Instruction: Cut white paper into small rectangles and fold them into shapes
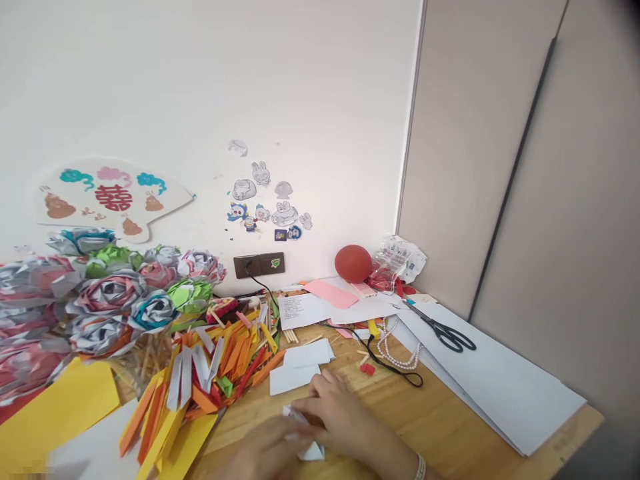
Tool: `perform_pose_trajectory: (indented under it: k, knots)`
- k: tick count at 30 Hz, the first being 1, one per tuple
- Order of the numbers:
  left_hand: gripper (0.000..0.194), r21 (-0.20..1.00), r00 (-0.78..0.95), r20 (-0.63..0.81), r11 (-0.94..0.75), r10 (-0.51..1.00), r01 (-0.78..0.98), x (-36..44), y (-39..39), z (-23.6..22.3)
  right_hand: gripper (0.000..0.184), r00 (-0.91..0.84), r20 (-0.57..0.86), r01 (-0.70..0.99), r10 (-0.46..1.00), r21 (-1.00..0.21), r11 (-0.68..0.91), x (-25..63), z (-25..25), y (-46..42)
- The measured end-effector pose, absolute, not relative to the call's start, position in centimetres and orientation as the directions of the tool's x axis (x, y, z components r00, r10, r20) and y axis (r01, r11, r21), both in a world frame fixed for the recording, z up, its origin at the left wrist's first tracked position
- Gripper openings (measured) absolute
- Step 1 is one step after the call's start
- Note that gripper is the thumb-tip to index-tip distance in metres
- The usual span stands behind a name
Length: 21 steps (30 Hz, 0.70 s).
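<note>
A small folded piece of white paper (313, 452) is on the wooden table at the lower middle of the view. My left hand (270, 448) comes in from below, its slightly blurred fingers closed on the paper's left side. From the right, my right hand (337, 410) reaches over the same piece with bent fingers gripping its upper part; a bracelet circles that wrist. My fingers cover much of the folded paper. Just beyond them lie flat white paper pieces (295, 380), overlapping each other.
Folded orange, yellow and white paper strips (225, 360) are heaped on the left, beside paper flowers (110, 293). Black scissors (443, 330) rest on white sheets (510, 380) at right. A red balloon (353, 264) sits by the wall, and a black cord loop (400, 375) lies before a bead string (400, 360).
</note>
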<state>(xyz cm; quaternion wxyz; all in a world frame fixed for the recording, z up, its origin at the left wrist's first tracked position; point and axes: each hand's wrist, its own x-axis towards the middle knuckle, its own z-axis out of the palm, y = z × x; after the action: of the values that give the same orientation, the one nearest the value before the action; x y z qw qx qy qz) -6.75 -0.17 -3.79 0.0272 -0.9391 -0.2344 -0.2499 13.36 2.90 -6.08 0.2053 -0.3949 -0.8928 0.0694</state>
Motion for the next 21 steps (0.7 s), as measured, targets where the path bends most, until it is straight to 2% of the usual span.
perform_pose_trajectory:
  k: [3,5,9,12,14,17,19,21]
  knots:
    - [0.03,-0.032,0.63,0.65,-0.812,0.426,0.583,-7.7,1.2,-4.7,0.023,-0.627,0.315,0.621,0.712,-0.349,0.702,13.4,-6.1,3.2]
    - [0.026,-0.121,0.694,0.598,-0.811,0.401,0.573,-8.2,1.7,-5.6,0.015,-0.597,0.352,0.618,0.721,-0.37,0.693,13.4,-5.9,3.4]
    - [0.026,-0.17,0.725,0.505,-0.77,0.467,0.615,-8.4,1.9,-6.7,0.013,-0.494,0.447,0.612,0.746,-0.43,0.663,13.8,-5.5,3.3]
    - [0.026,-0.194,0.695,0.523,-0.724,0.494,0.661,-8.5,2.0,-7.4,0.018,-0.579,0.41,0.55,0.705,-0.442,0.709,14.3,-5.6,3.2]
    - [0.034,-0.126,0.629,0.546,-0.687,0.554,0.715,-8.6,2.1,-7.9,0.019,-0.632,0.345,0.571,0.694,-0.399,0.718,14.4,-5.8,3.1]
    - [0.044,0.059,0.502,0.54,-0.625,0.676,0.778,-8.5,2.1,-8.0,0.018,-0.596,0.309,0.647,0.741,-0.361,0.671,14.5,-5.9,3.3]
    - [0.036,0.158,0.462,0.507,-0.605,0.728,0.78,-8.3,1.9,-7.7,0.021,-0.55,0.337,0.677,0.765,-0.358,0.644,14.4,-5.9,3.5]
    - [0.023,0.204,0.465,0.484,-0.612,0.742,0.764,-8.1,1.7,-7.1,0.018,-0.536,0.362,0.693,0.763,-0.327,0.642,14.4,-6.0,3.9]
